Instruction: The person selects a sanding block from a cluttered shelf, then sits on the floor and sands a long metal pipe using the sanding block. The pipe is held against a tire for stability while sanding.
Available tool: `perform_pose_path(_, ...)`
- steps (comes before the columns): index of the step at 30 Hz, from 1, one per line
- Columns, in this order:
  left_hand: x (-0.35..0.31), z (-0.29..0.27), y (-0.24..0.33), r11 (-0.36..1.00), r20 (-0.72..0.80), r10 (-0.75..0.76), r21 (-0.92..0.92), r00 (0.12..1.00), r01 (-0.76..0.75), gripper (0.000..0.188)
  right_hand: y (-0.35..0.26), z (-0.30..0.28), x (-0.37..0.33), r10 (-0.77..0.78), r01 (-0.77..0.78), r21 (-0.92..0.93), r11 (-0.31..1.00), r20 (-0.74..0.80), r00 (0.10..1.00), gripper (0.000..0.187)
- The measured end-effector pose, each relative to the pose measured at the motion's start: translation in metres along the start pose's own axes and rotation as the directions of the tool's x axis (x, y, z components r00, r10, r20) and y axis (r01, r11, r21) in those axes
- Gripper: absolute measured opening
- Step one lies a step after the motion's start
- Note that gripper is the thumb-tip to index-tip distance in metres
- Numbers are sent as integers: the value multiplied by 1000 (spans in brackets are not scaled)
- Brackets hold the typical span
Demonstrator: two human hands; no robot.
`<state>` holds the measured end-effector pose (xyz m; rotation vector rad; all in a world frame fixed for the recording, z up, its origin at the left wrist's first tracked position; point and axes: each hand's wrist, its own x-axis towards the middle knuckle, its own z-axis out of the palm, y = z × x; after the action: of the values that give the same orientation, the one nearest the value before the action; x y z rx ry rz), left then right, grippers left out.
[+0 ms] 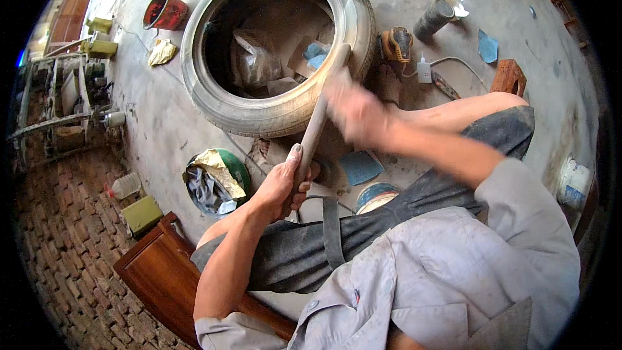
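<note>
My left hand [283,181] is closed around the lower part of a long, greyish-brown wooden-looking bar [316,120]. The bar slants up and away, and its far end lies over the near right side of a dusty tyre [259,116]. Beside the upper part of the bar is my right hand [356,105], smeared by motion. It appears to touch the bar, but its fingers and anything in them cannot be made out. Inside the tyre lie a clear plastic bag [258,58] and some blue scraps [315,56].
Right of the tyre are a yellow-black power sander [396,45], a white power socket [424,71] with a cord, a dark cylinder [433,21] and blue sheets [487,46]. A green bucket [238,172], a red bucket [166,11] and a brown wooden panel [162,272] stand leftward.
</note>
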<state>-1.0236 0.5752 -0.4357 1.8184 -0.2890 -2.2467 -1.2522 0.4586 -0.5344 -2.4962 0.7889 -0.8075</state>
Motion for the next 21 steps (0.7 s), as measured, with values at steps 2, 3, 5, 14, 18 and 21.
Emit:
perform_pose_path(2, -3, 5, 2, 1000, -36, 1, -9, 999, -2, 61, -66, 8, -15, -58, 66, 141, 988, -57, 997, 52)
perform_pose_path(3, -4, 8, 0, 1000, -49, -11, -7, 999, 11, 59, -73, 8, -19, -79, 80, 168, 983, -8, 997, 49)
perform_pose_path(5, -1, 5, 4, 999, 8, 12, 36, 1000, -13, 61, -29, -2, -7, -153, 153, 26, 988, -17, 988, 48)
perform_pose_path(14, -5, 8, 3, 992, 19, -104, -75, 994, 105, 60, -54, 0, -16, -134, 131, 130, 983, 17, 991, 53)
perform_pose_path(18, 9, -1, -4, 999, 12, -32, 1, 999, 32, 61, 28, -6, 0, -97, 96, -35, 995, -19, 995, 46)
perform_pose_path(21, 6, 4, 5, 996, 29, -77, -34, 997, 78, 62, 64, -6, 29, 41, -54, -99, 994, -135, 990, 45)
